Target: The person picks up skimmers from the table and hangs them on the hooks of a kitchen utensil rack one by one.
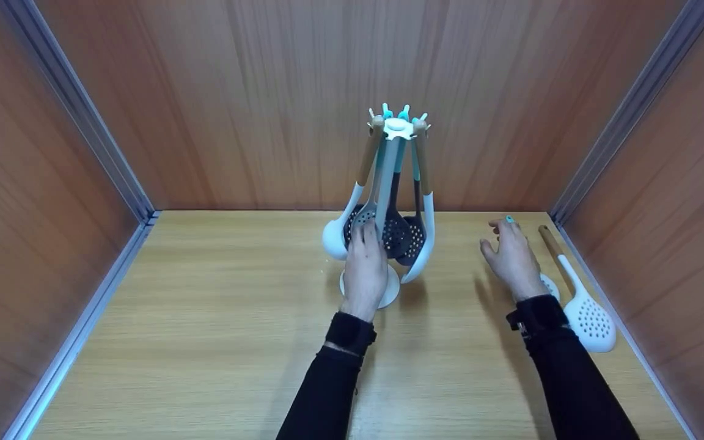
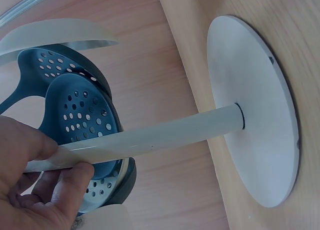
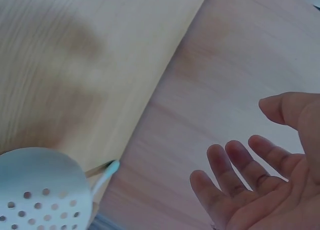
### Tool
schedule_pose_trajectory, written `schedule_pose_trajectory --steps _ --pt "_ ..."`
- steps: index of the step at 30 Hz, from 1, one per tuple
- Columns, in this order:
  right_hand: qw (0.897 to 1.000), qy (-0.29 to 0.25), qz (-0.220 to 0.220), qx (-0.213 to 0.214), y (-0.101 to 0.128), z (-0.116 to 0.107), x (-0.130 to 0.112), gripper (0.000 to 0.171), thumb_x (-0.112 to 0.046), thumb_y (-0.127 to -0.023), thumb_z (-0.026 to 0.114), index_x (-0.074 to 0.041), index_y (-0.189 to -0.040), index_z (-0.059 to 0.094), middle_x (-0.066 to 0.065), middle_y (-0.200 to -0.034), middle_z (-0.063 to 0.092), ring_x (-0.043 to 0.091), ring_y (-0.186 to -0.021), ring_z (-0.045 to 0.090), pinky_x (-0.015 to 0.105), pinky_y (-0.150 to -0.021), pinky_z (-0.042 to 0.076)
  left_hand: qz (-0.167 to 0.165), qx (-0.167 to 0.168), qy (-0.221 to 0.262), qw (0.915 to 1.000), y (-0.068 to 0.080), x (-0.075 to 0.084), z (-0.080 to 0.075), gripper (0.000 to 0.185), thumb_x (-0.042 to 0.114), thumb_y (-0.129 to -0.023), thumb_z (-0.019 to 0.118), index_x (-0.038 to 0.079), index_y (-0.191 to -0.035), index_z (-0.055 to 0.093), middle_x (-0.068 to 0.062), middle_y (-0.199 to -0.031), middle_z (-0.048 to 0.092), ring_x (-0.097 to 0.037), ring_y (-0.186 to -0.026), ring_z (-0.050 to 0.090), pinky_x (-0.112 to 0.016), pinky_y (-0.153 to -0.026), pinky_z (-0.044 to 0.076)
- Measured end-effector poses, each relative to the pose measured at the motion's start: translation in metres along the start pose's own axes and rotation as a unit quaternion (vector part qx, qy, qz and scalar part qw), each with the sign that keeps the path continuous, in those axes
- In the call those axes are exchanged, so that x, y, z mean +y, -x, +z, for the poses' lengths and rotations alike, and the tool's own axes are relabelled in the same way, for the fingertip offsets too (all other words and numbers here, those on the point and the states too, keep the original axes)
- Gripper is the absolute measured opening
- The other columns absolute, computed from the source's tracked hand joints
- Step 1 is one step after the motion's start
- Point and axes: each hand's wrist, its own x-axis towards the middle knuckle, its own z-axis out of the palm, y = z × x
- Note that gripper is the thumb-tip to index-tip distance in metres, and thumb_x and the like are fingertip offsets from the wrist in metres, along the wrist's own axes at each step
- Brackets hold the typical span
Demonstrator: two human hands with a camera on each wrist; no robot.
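Left hand (image 1: pixel 364 266) around rack pole (image 2: pixel 165 135), skimmer (image 1: pixel 590 318) beside right hand (image 1: pixel 514 260).

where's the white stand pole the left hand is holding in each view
Head view: the pole rises at centre among the hanging utensils; the left hand grips it low down.
Left wrist view: it runs across the frame, lower left to the round base, with fingers curled round it.
Right wrist view: not in it; only the open right hand and a white slotted spoon.
Shared landmark: the light wooden tabletop.
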Motion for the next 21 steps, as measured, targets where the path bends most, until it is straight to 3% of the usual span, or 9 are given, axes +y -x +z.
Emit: schedule_pose_trajectory --steps 8,12,18,21 --pt "0.999 0.019 0.026 -0.011 -0.003 0.005 0.016 0.054 -0.018 -0.117 0.069 0.008 -0.162 0.054 0.038 -0.165 0.056 0.061 -0.147 0.061 0.073 -0.115 0.06 -0.011 -0.016 0.002 0.9998 -0.001 0.001 -0.001 0.046 0.001 -0.116 0.067 -0.005 -0.161 0.056 -0.024 -0.149 0.067 -0.035 -0.128 0.078 -0.043 -0.105 0.073" --pt "0.999 0.018 0.035 -0.022 -0.003 0.007 0.024 0.056 -0.019 -0.117 0.068 0.008 -0.164 0.052 0.039 -0.167 0.052 0.063 -0.151 0.056 0.075 -0.118 0.057 -0.007 -0.01 0.001 0.9999 0.0 0.001 -0.001 0.046 0.001 -0.116 0.067 -0.005 -0.16 0.056 -0.024 -0.149 0.068 -0.036 -0.128 0.078 -0.045 -0.105 0.073" --pt "0.998 0.032 0.054 -0.027 -0.001 0.01 0.034 0.058 -0.023 -0.118 0.067 0.004 -0.166 0.051 0.039 -0.168 0.051 0.065 -0.15 0.054 0.079 -0.111 0.058 0.002 0.003 0.002 1.0 0.001 0.001 -0.001 0.042 0.002 -0.117 0.065 -0.005 -0.158 0.058 -0.025 -0.148 0.068 -0.039 -0.129 0.078 -0.049 -0.107 0.072" --pt "0.997 0.033 0.066 -0.03 0.0 0.011 0.038 0.059 -0.023 -0.117 0.067 0.004 -0.167 0.051 0.039 -0.17 0.05 0.064 -0.153 0.052 0.081 -0.115 0.055 0.001 0.003 0.001 1.0 0.001 0.001 -0.001 0.043 0.002 -0.117 0.065 -0.005 -0.159 0.057 -0.025 -0.149 0.068 -0.039 -0.129 0.078 -0.049 -0.106 0.072"
